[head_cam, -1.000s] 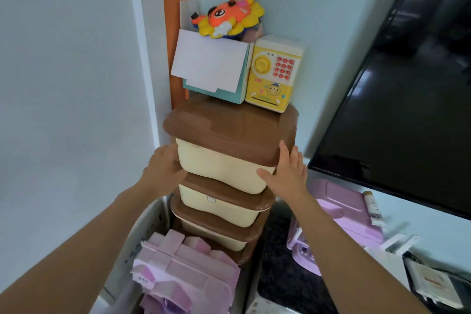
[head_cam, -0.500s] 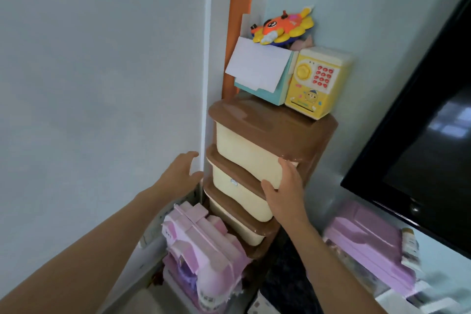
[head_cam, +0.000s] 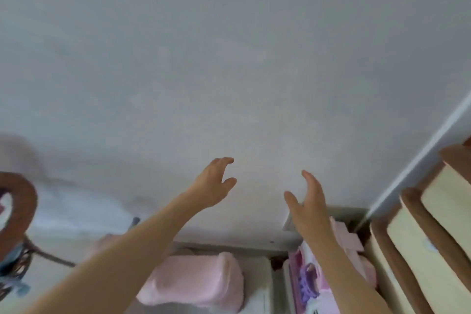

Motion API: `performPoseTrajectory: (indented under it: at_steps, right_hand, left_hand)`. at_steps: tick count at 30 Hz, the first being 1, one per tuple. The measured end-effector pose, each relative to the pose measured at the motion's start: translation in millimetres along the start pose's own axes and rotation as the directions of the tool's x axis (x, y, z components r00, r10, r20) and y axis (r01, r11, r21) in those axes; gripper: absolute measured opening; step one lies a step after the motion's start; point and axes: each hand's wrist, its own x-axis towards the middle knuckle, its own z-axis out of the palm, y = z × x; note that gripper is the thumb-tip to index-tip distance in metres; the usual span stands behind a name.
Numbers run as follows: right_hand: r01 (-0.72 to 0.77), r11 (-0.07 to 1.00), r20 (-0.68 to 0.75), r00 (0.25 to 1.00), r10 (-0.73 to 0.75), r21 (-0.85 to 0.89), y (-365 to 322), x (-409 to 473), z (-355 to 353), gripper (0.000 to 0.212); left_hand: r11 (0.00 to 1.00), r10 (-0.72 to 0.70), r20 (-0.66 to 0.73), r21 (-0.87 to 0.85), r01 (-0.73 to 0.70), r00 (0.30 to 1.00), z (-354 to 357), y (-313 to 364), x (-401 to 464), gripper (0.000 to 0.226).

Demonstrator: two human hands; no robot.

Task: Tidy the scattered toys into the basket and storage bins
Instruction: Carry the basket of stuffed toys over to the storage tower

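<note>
A pale wall fills nearly the whole view, blurred by motion.

The wall is a plain grey-white, evenly lit by soft light with no hard shadows. Down its right side a white trim strip runs on a slant at the corner. Along the bottom, a greyish skirting band meets the wall's foot. At the far left, a curved brown wooden piece of furniture shows, too smeared to name, with something pale and soft-looking lying beside it against the wall.

Both hands are off the drawer stack now: left hand and right hand hang empty before the wall.
</note>
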Motion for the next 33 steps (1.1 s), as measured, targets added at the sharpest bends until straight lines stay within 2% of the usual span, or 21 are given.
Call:
performPoseTrajectory:
  at_steps: [6, 10, 13, 16, 20, 23, 24, 30, 33]
  right_hand:
    - [0.178, 0.983, 0.301, 0.936, -0.180, 0.034, -88.9, -11.4, 123.2, 0.059]
    - [0.226, 0.970, 0.475, 0.846, -0.242, 0.091, -156.2, -31.0, 214.8, 0.059]
    - [0.277, 0.950, 0.566, 0.765, -0.308, 0.142, -205.2, -48.8, 280.0, 0.058]
    - [0.251, 0.950, 0.664, 0.680, -0.311, 0.188, -247.1, -69.5, 335.0, 0.057]
    - [0.151, 0.966, 0.766, 0.589, -0.259, 0.210, -307.2, -96.8, 408.6, 0.054]
    - [0.046, 0.977, 0.818, 0.539, -0.199, 0.207, -344.5, -105.8, 453.6, 0.052]
    - [0.013, 0.980, 0.834, 0.522, -0.177, 0.200, -353.6, -107.0, 465.0, 0.052]
    - [-0.118, 0.982, 0.906, 0.416, -0.083, 0.145, -401.2, -110.3, 576.5, 0.051]
    - [-0.238, 0.964, 0.940, 0.341, -0.031, 0.119, -411.7, -119.7, 626.1, 0.044]
  left_hand:
    - [0.975, -0.223, -0.198, -0.047, 0.218, 0.955, -80.4, -117.4, -53.7, 0.047]
    - [0.941, -0.334, -0.317, -0.062, 0.331, 0.888, -138.2, -193.9, -95.5, 0.045]
    - [0.905, -0.416, -0.420, -0.104, 0.412, 0.807, -182.2, -247.6, -126.6, 0.042]
    - [0.855, -0.498, -0.566, -0.194, 0.481, 0.657, -217.1, -297.1, -160.7, 0.036]
    - [0.751, -0.606, -0.712, -0.367, 0.549, 0.354, -265.5, -366.7, -210.2, 0.034]
    - [0.606, -0.714, -0.690, -0.528, 0.595, 0.114, -294.9, -413.7, -236.6, 0.046]
    - [0.571, -0.738, -0.671, -0.568, 0.593, 0.068, -300.9, -426.5, -242.8, 0.049]
    - [0.435, -0.827, -0.556, -0.728, 0.530, -0.084, -329.6, -505.0, -263.0, 0.053]
    - [0.368, -0.875, -0.471, -0.799, 0.476, -0.115, -331.9, -540.5, -271.2, 0.054]
